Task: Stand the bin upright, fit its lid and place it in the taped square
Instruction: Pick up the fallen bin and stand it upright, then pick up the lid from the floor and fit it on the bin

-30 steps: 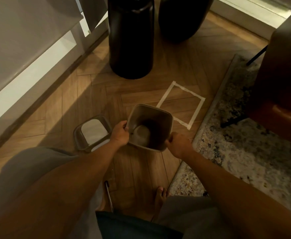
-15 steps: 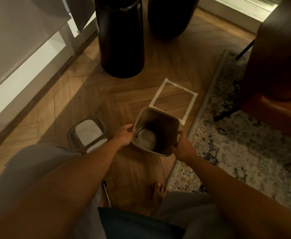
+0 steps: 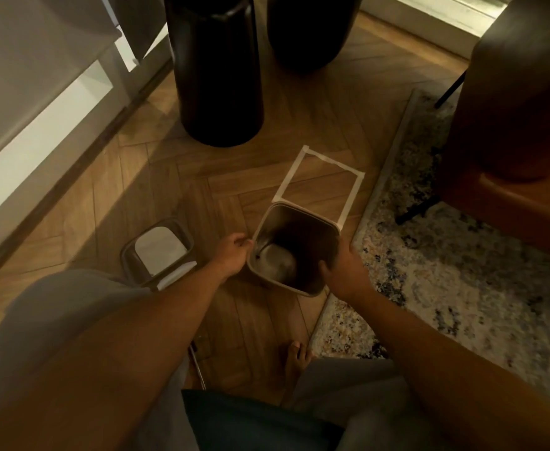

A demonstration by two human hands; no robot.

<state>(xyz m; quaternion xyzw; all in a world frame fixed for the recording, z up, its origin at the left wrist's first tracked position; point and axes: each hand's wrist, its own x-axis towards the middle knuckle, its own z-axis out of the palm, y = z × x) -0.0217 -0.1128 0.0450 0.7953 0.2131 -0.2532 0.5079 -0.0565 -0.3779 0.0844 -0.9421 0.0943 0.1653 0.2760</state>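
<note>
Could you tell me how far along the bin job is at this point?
Done: the bin is upright, mouth open upward. In hand: the left hand and right hand grip its rim on opposite sides, and it overlaps the near edge of the taped square rather than sitting inside it. Left: the lid lies on the floor to the left, unfitted, and the bin needs final placement.

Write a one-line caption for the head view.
Both hands, left hand and right hand, hold open bin near taped square.
</note>
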